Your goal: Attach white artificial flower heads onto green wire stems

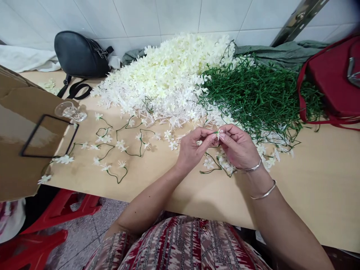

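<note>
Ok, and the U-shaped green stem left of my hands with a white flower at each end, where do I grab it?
I'd pinch the green stem at its bare bend, coming from your side with the left hand, the nearer one. The bend bows toward you, while both white flowers sit at the far ends and might crease.

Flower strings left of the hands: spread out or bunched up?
Spread out: the flower strings lie in loose bends and loops, with tabletop showing between them.
</note>
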`<state>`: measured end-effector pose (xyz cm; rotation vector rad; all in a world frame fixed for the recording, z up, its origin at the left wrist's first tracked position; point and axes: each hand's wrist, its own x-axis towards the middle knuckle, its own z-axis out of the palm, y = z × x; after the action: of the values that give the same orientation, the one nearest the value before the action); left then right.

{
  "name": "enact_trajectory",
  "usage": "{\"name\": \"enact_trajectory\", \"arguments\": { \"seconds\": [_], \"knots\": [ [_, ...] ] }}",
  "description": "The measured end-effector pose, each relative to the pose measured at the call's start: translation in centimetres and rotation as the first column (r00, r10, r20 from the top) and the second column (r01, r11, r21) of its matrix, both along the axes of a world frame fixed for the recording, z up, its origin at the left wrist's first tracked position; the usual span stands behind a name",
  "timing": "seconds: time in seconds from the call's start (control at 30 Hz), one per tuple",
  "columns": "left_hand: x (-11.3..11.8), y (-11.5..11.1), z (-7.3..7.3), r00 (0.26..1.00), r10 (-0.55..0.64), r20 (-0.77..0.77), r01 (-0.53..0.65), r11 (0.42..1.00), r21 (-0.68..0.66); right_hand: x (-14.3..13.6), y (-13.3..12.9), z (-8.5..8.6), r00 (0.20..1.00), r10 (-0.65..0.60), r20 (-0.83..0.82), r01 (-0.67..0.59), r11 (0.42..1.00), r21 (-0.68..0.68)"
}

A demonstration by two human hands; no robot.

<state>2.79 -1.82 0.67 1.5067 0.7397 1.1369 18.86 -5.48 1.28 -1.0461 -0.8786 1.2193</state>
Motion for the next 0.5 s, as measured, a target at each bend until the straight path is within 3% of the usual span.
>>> {"name": "enact_trajectory", "arguments": {
  "seconds": [0.17, 0.33, 0.5],
  "knots": [
    [0.2, 0.4, -0.2, 0.999, -0.044, -0.009, 0.043, 0.997, -0.058, 0.6, -0.1, -0.1, 0.999, -0.006, 0.038, 0.005, 1.0, 0.009],
    [-0.3, 0.9, -0.3, 0.997, -0.06, -0.039, 0.061, 0.998, 0.007, 0.1, 0.0, -0.3, 0.996, 0.017, 0.084, -0.019, 1.0, 0.018],
    [-0.5, 1.7, -0.8, 0.998, -0.055, 0.0, 0.055, 0.998, -0.024, -0.1, 0.3, -0.6, 0.981, -0.086, 0.175, 0.074, 0.995, 0.074]
  ]
}}
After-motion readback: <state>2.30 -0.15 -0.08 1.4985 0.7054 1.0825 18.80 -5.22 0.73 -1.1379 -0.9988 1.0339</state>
